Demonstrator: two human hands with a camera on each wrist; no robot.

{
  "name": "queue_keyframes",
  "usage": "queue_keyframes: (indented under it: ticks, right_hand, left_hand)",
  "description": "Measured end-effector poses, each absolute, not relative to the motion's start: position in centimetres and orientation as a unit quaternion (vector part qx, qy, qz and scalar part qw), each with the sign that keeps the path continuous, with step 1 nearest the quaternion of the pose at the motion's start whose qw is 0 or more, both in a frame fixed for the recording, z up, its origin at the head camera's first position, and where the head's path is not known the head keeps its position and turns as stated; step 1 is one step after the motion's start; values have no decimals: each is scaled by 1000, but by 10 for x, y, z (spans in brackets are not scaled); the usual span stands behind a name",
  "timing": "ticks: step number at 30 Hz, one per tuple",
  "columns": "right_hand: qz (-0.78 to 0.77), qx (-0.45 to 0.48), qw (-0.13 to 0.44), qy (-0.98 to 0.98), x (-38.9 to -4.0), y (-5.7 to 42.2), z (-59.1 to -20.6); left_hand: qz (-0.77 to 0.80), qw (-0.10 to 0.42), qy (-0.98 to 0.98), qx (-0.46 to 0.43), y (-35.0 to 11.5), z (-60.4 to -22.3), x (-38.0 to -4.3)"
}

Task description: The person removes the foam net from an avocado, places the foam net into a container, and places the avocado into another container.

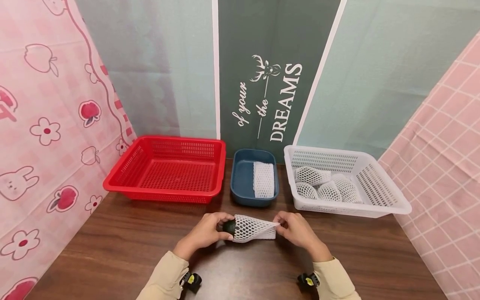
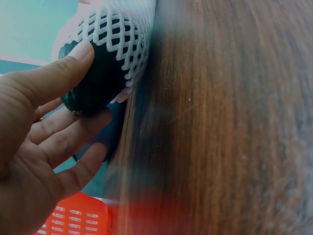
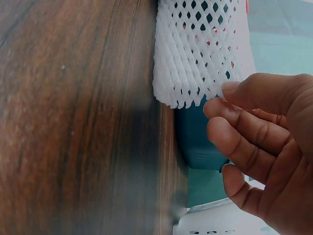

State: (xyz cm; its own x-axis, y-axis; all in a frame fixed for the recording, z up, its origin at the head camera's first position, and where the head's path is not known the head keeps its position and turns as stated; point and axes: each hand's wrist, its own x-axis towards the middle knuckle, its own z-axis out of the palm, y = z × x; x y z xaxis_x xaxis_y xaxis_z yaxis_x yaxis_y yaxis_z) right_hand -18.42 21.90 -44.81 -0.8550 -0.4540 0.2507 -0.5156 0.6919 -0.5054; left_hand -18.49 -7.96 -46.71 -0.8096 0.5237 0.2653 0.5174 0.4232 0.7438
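In the head view my left hand (image 1: 204,231) holds a dark green avocado (image 1: 228,227) at its bare end. A white foam net sleeve (image 1: 253,228) covers the rest of the fruit and runs on to the right, flattened there. The left wrist view shows the thumb on top of the avocado (image 2: 95,85) and fingers beneath, just outside the sleeve's opening. My right hand (image 1: 298,230) pinches the sleeve's far end at a corner between thumb and forefinger. The other right fingers curl loosely under the net (image 3: 181,63) in the right wrist view.
Behind the hands stand a red basket (image 1: 165,196) on the left, a blue bin (image 1: 241,179) holding flat foam sleeves (image 1: 263,180), and a white basket (image 1: 348,208) with several net-wrapped fruits (image 1: 330,191) on the right. Fabric curtains (image 1: 180,75) enclose the wooden table (image 1: 112,250).
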Motion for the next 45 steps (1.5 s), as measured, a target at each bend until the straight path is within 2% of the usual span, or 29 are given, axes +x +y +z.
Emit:
queue_keyframes:
  ticks: [11,25,45]
  right_hand:
    - [286,296,20,-911,-184,209,-447]
    - [282,344,103,-890,-185,182,-455]
    - [308,352,93,-879,-186,185,-455]
  left_hand:
    - [420,-9,853,309,-77,-467,-184]
    - [437,-30,850,293,-63,-469,-185]
    - [443,-25,845,297,-66,-472,-183]
